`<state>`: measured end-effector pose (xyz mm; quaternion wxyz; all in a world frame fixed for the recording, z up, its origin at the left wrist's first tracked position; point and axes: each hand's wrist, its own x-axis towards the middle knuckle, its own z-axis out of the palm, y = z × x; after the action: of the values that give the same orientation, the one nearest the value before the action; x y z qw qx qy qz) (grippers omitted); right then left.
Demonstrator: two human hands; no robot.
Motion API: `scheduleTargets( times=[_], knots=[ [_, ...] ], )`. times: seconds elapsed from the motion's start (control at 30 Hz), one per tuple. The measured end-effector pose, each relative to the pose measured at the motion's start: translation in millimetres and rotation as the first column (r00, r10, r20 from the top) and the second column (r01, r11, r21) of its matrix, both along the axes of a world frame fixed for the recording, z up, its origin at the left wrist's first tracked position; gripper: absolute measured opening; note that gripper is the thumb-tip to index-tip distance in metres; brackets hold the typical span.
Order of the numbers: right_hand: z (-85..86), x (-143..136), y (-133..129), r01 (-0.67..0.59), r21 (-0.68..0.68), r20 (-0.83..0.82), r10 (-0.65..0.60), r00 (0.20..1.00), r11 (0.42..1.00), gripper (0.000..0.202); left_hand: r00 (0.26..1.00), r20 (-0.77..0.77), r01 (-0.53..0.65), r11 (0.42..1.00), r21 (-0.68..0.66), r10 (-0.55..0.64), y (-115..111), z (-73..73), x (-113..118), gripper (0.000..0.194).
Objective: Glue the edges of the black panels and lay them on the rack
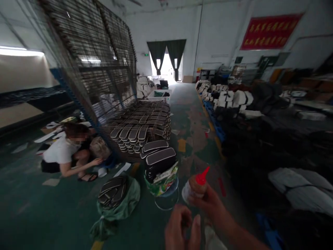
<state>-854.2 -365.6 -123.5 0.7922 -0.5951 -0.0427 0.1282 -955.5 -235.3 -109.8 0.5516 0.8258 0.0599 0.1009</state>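
Note:
A squeeze bottle (193, 189) with a pointed red nozzle is in my right hand (212, 205), tilted slightly with the nozzle toward the upper right. Its body looks pale below and brownish near the top. My fingers wrap round its side. Just below and to the left is my left hand (182, 227), with fingers loosely curled and the thumb apart from them. Nothing shows between them. Beyond both hands stands a bucket (173, 189), lined with a printed bag and filled with dark, light-edged padded strips (161, 156).
A green sack (131, 198) of similar dark pieces lies at left. Behind are stacked strips (140, 121) and a tall wire rack (91, 59). A person (62, 152) crouches at left. Dark and white bundles (234, 99) line the right side of the aisle (187, 114).

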Motion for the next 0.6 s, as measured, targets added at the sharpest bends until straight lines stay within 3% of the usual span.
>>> scheduleTargets(
  times=[0.07, 0.17, 0.23, 0.33, 0.4, 0.5, 0.6],
  knots=[
    [1.6, 47.2, -51.5, 0.034, -0.038, 0.030, -0.033, 0.999, 0.999, 0.060, 0.992, 0.030, -0.123, 0.991, -0.051, 0.124, -32.6, -7.9, 59.9, 0.051],
    [-0.8, 112.2, -113.8, 0.086, -0.068, 0.027, -0.084, 0.996, 0.994, 0.064, 0.999, 0.024, -0.015, 0.970, -0.241, 0.022, -93.5, -11.3, 144.3, 0.086],
    [-3.4, 149.6, -142.6, 0.122, -0.121, 0.060, -0.116, 0.991, 0.985, 0.062, 0.997, -0.004, 0.073, 0.937, -0.341, -0.079, -131.5, -3.3, 191.3, 0.087],
    [-2.7, 198.9, -169.8, 0.131, -0.310, 0.194, -0.072, 0.978, 0.942, 0.056, 0.989, -0.072, 0.086, 0.909, -0.408, -0.126, -169.2, 17.1, 251.3, 0.085],
    [1.5, 230.7, -178.8, 0.134, -0.472, 0.300, 0.015, 0.954, 0.871, 0.050, 0.983, -0.141, 0.038, 0.878, -0.477, -0.119, -180.0, 26.5, 288.8, 0.082],
    [7.9, 282.2, -180.1, 0.182, -0.608, 0.436, 0.134, 0.890, 0.773, 0.049, 0.986, -0.160, -0.059, 0.824, -0.563, -0.038, -178.2, 25.9, 345.5, 0.066],
    [7.8, 341.8, -171.6, 0.136, -0.566, 0.470, 0.182, 0.864, 0.813, 0.062, 0.991, -0.119, -0.118, 0.809, -0.576, 0.059, -157.6, 14.0, 403.5, 0.056]
  ],
)
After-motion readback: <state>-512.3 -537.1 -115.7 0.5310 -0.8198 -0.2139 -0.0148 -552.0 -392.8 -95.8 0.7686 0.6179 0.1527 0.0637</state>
